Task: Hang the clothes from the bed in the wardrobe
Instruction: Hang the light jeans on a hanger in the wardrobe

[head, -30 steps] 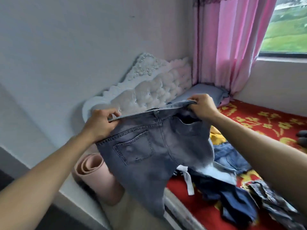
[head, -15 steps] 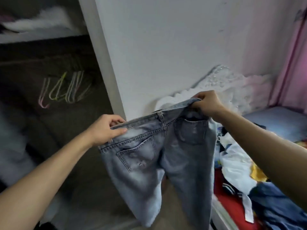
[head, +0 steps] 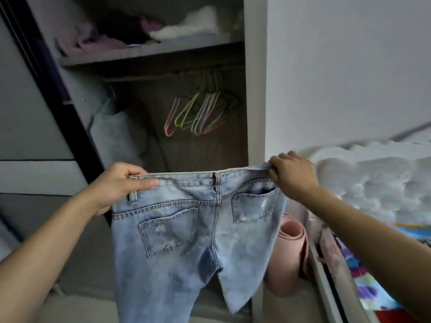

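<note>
Left hand and right hand both pinch the jeans waistband tight. Best to free one hand and grab a hanger.

my left hand squeezed shut, my right hand squeezed shut, both arms reaching out, hands far apart, same height
</note>
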Demonstrator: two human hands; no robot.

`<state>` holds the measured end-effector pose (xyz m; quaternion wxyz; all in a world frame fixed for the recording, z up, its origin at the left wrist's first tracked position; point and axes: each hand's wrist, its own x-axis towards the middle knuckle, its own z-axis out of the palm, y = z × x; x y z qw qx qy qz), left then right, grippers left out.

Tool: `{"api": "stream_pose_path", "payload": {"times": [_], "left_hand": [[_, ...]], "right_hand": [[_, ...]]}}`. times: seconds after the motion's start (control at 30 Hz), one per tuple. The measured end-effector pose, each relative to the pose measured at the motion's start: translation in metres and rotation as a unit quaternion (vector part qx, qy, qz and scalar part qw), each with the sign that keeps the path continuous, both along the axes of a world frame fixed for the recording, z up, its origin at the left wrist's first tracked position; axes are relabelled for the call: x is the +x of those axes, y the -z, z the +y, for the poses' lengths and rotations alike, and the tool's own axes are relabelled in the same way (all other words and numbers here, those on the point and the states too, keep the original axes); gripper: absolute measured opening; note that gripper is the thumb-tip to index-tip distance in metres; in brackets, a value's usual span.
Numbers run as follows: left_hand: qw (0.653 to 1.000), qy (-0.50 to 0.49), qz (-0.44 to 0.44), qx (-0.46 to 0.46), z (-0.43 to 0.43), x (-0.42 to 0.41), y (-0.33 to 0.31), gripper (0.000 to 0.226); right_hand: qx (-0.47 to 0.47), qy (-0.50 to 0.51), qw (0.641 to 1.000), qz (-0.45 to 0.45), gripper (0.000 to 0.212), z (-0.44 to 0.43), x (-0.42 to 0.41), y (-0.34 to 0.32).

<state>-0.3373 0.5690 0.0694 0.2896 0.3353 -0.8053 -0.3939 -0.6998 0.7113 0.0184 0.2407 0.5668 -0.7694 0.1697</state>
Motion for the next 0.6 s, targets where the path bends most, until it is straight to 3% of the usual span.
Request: {"api": "stream_pose_path", "payload": {"times": [0.07, 0.13, 0.17, 0.3, 0.47, 0.6], "left_hand": [[0.997, -0.045, -0.056, -0.021, -0.009, 0.035, 0.011, 0.043], [0.992, -0.093, -0.077, -0.028, -0.017, 0.07, 0.023, 0.022], [0.991, -0.119, -0.058, -0.02, -0.017, 0.086, 0.028, 0.008], [0.976, -0.21, 0.05, -0.018, -0.02, 0.135, 0.04, 0.022], [0.949, -0.271, 0.154, -0.037, -0.058, 0.182, 0.03, 0.003], [0.933, -0.282, 0.213, -0.067, -0.11, 0.213, 0.014, 0.019]], "right_hand": [[-0.007, -0.035, 0.998, -0.049, 0.013, -0.031, 0.019, 0.004], [-0.002, -0.085, 0.987, -0.135, 0.014, -0.065, 0.04, 0.006], [0.001, -0.115, 0.977, -0.18, 0.016, -0.081, 0.052, 0.007], [-0.036, -0.224, 0.897, -0.379, 0.018, -0.149, 0.096, 0.004], [-0.109, -0.241, 0.807, -0.528, 0.008, -0.22, 0.141, -0.004], [-0.129, -0.216, 0.801, -0.543, 0.013, -0.264, 0.171, -0.002]]}}
